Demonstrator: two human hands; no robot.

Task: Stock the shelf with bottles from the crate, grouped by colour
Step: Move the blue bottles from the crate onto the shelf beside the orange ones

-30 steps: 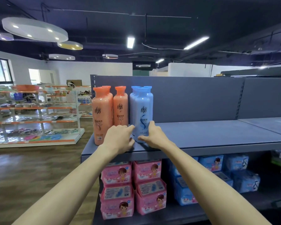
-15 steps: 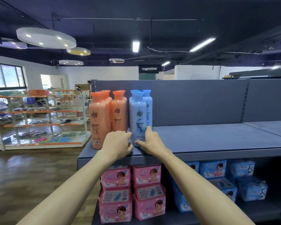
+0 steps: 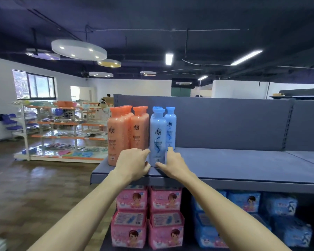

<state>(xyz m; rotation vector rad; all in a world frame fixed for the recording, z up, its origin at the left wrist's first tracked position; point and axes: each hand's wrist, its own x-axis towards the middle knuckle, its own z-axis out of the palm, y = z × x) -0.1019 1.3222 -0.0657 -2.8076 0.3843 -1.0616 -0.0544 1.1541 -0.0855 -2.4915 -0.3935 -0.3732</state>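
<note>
Hands frame the front blue bottle (image 3: 157, 136) at its base, one on each side. The left hand (image 3: 132, 164) has its fingers curled loosely with the fingertips against the bottle's left flank; the right hand (image 3: 172, 164) is spread, forefinger up along the right flank and thumb at the foot. Neither wraps the bottle, which suggests squaring it into line, not lifting it. It stands upright near the front edge of the grey shelf (image 3: 243, 165), with more blue bottles (image 3: 170, 129) behind it. Just to the left, close against them, stand the orange bottles (image 3: 127, 134) in their own block, so the colours stay separate. The crate is out of view. Pink packs (image 3: 147, 218) sit on the shelf below.
</note>
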